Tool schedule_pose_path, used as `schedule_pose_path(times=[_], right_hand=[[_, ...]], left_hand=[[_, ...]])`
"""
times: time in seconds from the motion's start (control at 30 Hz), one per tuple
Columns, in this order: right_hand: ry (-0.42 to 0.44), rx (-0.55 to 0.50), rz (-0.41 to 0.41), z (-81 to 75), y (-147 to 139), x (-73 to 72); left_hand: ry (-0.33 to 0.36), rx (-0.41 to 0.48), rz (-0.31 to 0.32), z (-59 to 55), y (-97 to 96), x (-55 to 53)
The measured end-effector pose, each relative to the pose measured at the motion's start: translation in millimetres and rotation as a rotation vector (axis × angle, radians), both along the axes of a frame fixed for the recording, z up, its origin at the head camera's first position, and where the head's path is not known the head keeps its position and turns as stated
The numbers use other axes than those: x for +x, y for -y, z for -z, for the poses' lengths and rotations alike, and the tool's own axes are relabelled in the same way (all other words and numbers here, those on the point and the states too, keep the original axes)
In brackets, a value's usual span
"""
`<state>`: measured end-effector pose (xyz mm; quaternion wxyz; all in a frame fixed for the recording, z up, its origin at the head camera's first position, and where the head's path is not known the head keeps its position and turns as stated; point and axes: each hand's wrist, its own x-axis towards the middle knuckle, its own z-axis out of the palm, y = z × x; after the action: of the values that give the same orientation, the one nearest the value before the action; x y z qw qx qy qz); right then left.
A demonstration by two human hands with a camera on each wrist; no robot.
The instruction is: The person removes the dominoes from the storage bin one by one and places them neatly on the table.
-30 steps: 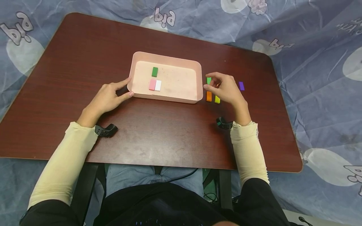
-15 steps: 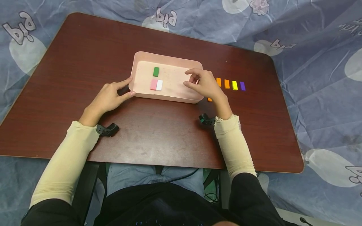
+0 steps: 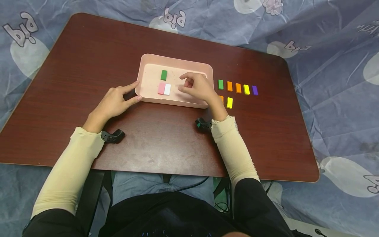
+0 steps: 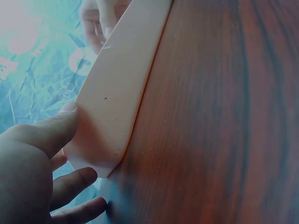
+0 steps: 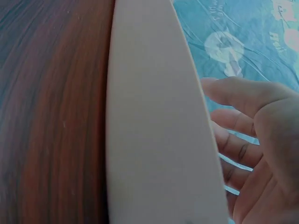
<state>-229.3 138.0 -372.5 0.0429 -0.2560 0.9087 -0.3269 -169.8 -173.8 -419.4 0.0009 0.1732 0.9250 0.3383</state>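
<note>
A shallow pink tray (image 3: 177, 103) stands on the table. In it lie a dark green block (image 3: 164, 75), a pink block (image 3: 161, 88) and a white block (image 3: 167, 89), the last two side by side. My left hand (image 3: 110, 101) rests at the tray's left end, thumb at the near corner and index finger at the left rim, fingers spread in the left wrist view. My right hand (image 3: 197, 86) hovers over the tray's right half, thumb and index finger apart with nothing seen between them. In the right wrist view the tray wall hides its fingertips.
Right of the tray, a row holds a green block (image 3: 220, 84), two orange blocks (image 3: 229, 86), a yellow block (image 3: 246, 89) and a purple block (image 3: 255, 90). Nearer me lie another yellow block (image 3: 229, 103) and a partly hidden orange one (image 3: 221, 99). Dark wristbands sit at both wrists.
My right hand has moved left from beside the green block on the table to over the tray, uncovering the blocks on the right. My left hand stays at the tray's end.
</note>
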Motion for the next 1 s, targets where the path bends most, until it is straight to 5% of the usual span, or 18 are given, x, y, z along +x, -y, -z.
schedule_pose_path(times=[0.67, 1.0], right_hand=[[0.144, 0.139, 0.027, 14.3, 31.7, -11.2], [0.12, 0.188, 0.022, 19.1, 35.8, -12.4]], left_hand=[[0.002, 0.002, 0.001, -0.5, -0.5, 0.4], [0.01, 0.003, -0.002, -0.6, 0.2, 0.4]])
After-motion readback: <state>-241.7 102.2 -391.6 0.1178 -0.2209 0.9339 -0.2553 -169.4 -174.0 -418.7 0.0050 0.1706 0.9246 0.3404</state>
